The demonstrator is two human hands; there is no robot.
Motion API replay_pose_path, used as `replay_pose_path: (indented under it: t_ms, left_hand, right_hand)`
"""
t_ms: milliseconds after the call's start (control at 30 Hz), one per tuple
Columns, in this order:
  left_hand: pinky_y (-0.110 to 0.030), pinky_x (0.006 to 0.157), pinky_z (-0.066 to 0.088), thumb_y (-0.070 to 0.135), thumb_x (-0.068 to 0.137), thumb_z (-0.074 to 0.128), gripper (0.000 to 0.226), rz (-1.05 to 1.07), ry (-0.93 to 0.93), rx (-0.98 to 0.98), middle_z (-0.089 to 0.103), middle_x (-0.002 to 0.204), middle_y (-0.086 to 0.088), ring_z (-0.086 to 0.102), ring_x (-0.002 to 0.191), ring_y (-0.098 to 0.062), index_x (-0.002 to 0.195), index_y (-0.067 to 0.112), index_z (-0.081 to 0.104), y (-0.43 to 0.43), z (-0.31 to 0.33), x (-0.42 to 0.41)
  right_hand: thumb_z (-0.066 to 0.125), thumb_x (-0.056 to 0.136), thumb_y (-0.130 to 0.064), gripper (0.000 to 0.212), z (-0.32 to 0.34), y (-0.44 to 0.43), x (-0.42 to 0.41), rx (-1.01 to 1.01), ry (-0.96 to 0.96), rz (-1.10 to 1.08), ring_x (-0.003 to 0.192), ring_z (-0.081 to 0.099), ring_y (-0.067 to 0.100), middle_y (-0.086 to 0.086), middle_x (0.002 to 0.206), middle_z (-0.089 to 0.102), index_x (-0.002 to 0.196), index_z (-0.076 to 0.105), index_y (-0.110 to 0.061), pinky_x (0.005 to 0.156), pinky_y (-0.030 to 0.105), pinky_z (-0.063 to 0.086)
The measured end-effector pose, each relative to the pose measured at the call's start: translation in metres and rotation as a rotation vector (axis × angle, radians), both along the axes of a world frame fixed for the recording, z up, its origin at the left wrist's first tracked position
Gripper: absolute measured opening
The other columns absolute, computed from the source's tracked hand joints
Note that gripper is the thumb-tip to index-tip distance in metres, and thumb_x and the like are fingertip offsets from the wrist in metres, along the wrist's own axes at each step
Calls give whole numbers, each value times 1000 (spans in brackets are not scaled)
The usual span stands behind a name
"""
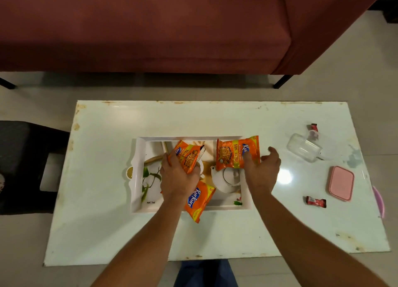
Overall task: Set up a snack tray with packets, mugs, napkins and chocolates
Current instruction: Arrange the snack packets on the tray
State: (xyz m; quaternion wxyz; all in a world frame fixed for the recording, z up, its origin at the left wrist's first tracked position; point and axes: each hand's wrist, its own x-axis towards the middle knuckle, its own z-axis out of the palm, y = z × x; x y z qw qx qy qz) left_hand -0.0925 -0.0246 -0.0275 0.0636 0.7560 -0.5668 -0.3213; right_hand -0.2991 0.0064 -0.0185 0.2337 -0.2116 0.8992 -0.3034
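Closest to my lens are two bare forearms. At their ends the left hand (178, 179) curls its fingers round the lower end of the middle packet (188, 156), held tilted over the tray (137, 179). The right hand (261, 170) lays its fingers on the right packet (237, 153) with the thumb spread well clear; whether anything grips from beneath I cannot tell. My worry from here is that the right packet overlaps the tray's far right rim, so if let go as it lies it could slide out onto the table (107, 222). The near packet (199, 200) hangs across the near rim, partly under the left wrist, and a drag of that arm could sweep it off. The pouches are puffed, glossy orange foil, so I judge they will skate over one another rather than stack. The tray is white, rectangular and smooth, with a raised lip and what looks like a printed teapot scene on its floor. The table is glossy white, rust-spotted at its edges. A red-wrapped chocolate (316, 201) lies well to the right near a pink lid (341, 183). A second chocolate (314, 127) sits beside a clear plastic box (304, 149).
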Motion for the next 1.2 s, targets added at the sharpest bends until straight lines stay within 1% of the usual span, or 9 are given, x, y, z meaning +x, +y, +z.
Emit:
replay_pose_path:
  t_ms: [100,233,300,367,500,600,733,1033,1200]
  left_hand:
    - [-56,100,47,59,79,68,96,12,13,20,28,160,-13,39,140,-38,155,20,23,-2,2,1]
    - [-56,104,45,58,78,68,98,0,32,53,27,161,-15,37,142,-39,156,21,20,-3,8,-2]
    - [-56,105,45,58,79,67,98,-13,37,64,26,161,-15,37,142,-39,156,22,20,-3,10,-1]
    - [-57,104,46,57,79,67,96,-16,46,69,28,159,-13,39,140,-38,156,23,21,-4,10,1]
    - [-57,105,46,58,81,66,93,-22,44,60,30,158,-13,38,141,-36,155,22,23,-1,9,3]
    - [-56,106,46,57,83,66,91,-12,51,60,31,158,-14,37,142,-35,155,20,24,1,9,5]
    - [-55,109,44,55,86,64,89,-7,73,48,29,159,-14,35,143,-35,156,20,23,2,9,6]
    - [-56,107,45,57,85,64,88,15,99,35,31,158,-13,37,142,-35,155,20,25,1,5,6]
    - [-53,106,46,58,84,63,88,27,91,46,34,156,-12,40,139,-34,155,21,25,-1,6,5]
  right_hand:
    - [76,80,-46,60,4,40,48,-1,84,72,112,57,36,14,120,58,125,58,-11,90,47,48]
    - [73,82,-45,65,2,72,87,57,221,52,120,51,37,16,129,54,132,50,-11,94,54,45]
    - [75,81,-49,72,-2,70,86,101,102,-25,118,55,38,16,128,55,134,47,-10,93,53,48]
    - [76,77,-59,74,-5,56,81,150,-166,-142,110,63,32,8,121,62,132,50,-16,87,46,52]
    - [77,77,-56,54,-11,26,70,196,-480,-272,81,62,20,-4,93,66,121,63,-26,73,34,46]
    - [76,78,-45,41,-13,11,55,238,-403,-160,72,60,18,-3,85,67,112,67,-25,74,37,50]
    - [72,85,-37,31,-1,-8,29,169,-184,-35,89,67,30,7,97,71,104,65,-14,73,33,46]
    - [69,90,-34,45,-1,-24,-4,169,-79,1,102,68,33,13,116,70,127,57,-11,80,36,51]
    - [68,88,-41,62,6,-12,8,64,29,-98,119,57,36,14,133,54,138,46,-12,89,44,48]
